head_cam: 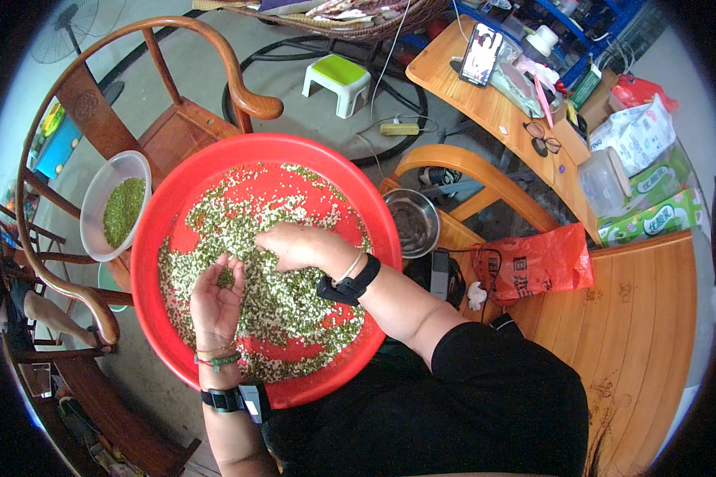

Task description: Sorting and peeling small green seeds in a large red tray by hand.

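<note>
A round red plastic basin [145, 325] sits before me, its floor covered with a loose spread of small green and white pieces [286, 298], seeds or chopped bits. My left hand [216, 301] is turned palm up over the basin's left part, fingers curled around a small clump of green pieces [225, 278]. Just to its upper right, my right hand [298, 245] reaches down at the spread with its fingers bent. Its fingertips are mostly hidden, so what they hold is unclear. A translucent plastic bowl [92, 235] of green pieces stands left of the basin.
A wooden armchair [173, 140] stands at upper left. Right of the basin are a steel bowl [414, 223], a wooden chair [474, 164] and a red plastic bag [534, 265]. A phone [481, 55] leans on the cluttered wooden table [444, 65]. Another person's leg [56, 319] shows at far left.
</note>
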A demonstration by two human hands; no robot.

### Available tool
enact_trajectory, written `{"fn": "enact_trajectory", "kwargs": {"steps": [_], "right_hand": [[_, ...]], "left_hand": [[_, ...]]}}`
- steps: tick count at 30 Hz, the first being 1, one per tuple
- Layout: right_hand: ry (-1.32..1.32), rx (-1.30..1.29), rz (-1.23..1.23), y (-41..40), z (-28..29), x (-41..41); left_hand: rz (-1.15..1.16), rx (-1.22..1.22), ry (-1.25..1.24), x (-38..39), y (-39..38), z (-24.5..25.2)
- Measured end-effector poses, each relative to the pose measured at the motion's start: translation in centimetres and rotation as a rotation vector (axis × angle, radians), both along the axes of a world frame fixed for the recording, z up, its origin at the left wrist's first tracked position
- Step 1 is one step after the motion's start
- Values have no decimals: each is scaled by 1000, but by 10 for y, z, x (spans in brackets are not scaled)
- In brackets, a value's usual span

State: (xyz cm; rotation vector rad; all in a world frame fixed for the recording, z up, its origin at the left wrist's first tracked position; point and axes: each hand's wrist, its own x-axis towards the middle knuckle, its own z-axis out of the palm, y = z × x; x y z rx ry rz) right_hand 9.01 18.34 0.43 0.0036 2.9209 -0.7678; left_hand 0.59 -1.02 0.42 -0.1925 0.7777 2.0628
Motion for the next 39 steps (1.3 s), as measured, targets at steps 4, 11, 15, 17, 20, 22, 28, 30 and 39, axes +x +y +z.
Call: {"fn": "enact_trajectory", "kwargs": {"steps": [4, 11, 15, 17, 20, 22, 28, 30, 39], "right_hand": [[257, -89, 108, -6, -12, -4], [423, -200, 11, 21, 4, -6], [294, -265, -120, 38, 8, -2], [206, -176, -147, 41, 10, 2], [145, -87, -111, 43, 4, 1], [145, -124, -91, 38, 5, 0], [240, -176, 15, 19, -3, -7], [189, -139, -17, 15, -4, -6], [242, -123, 25, 8, -5, -8]], "left_hand": [[32, 35, -15, 0, 0, -3], [44, 56, -21, -2, 3, -1], [43, 32, -22, -8, 0, -9], [59, 13, -36, -8, 0, -10], [27, 17, -23, -8, -2, -9], [32, 12, -18, -9, -3, -10], [60, 3, -20, -9, -3, -9], [69, 9, -14, -9, -3, -9], [81, 7, -8, -8, -2, -9]]}}
